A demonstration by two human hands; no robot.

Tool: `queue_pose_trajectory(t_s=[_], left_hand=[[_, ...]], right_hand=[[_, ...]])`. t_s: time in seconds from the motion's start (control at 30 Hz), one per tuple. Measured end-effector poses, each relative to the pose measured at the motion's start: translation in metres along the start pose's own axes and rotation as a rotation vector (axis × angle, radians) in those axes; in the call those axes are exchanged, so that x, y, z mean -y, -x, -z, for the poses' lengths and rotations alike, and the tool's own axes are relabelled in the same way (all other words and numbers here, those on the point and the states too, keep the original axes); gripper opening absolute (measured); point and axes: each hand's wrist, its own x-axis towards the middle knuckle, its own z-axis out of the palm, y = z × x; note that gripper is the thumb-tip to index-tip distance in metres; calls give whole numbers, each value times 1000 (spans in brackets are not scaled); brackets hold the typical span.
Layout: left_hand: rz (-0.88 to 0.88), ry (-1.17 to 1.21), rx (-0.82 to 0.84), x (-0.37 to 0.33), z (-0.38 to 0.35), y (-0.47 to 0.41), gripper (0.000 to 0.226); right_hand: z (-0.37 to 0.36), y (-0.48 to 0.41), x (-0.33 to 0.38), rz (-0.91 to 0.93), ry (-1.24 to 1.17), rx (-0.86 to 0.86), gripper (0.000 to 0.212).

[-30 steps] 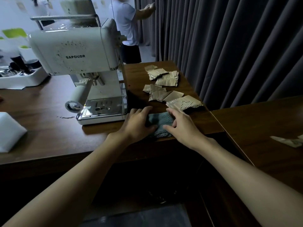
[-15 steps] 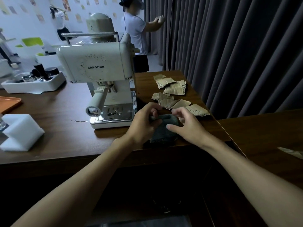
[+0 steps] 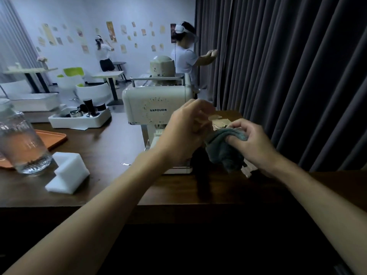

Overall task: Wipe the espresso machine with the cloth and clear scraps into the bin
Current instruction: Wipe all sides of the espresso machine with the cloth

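Head view shows the dark surface [image 3: 111, 155] carrying the espresso machine [image 3: 155, 104]. The cloth [image 3: 224, 149] hangs bunched above the surface, just right of the machine's front, so the machine lies to the left and beyond it. The right hand [image 3: 252, 147] grasps the cloth with curled fingers. The left hand [image 3: 184, 132] is nearer the machine but blurred, and I cannot tell its grip. Scraps [image 3: 220, 122] lie behind both hands.

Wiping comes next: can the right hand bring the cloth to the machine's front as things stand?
Probably, though not straight across: the right hand grips the cloth close to the espresso machine, but the left hand hangs between them.
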Motion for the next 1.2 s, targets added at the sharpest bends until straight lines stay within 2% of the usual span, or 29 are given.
queue_pose_trajectory(t_s=[0.2,0.33,0.53,0.67,0.73,0.8,1.0,1.2], left_hand=[[-117,-397,-84,19,76,-22,28],[-124,-645,-24,53,117,-32,39],[-123,-523,177,88,147,-34,45],[-139,-467,195,105,149,-26,56],[-121,-409,194,108,151,-21,56],[-93,-350,183,111,154,-18,51],[-71,-282,103,117,154,-15,48],[-57,-295,96,122,155,-16,49]], right_hand=[[-15,-31,50,178,64,15,16],[-42,-52,80,339,141,-15,20],[-79,-84,84,584,563,-195,24],[-87,-93,81,761,925,-413,19],[-87,-97,79,845,1018,-359,15],[-86,-98,75,887,1027,-256,22],[-86,-83,58,813,1022,-193,50],[-92,-88,52,905,1058,-123,44]])
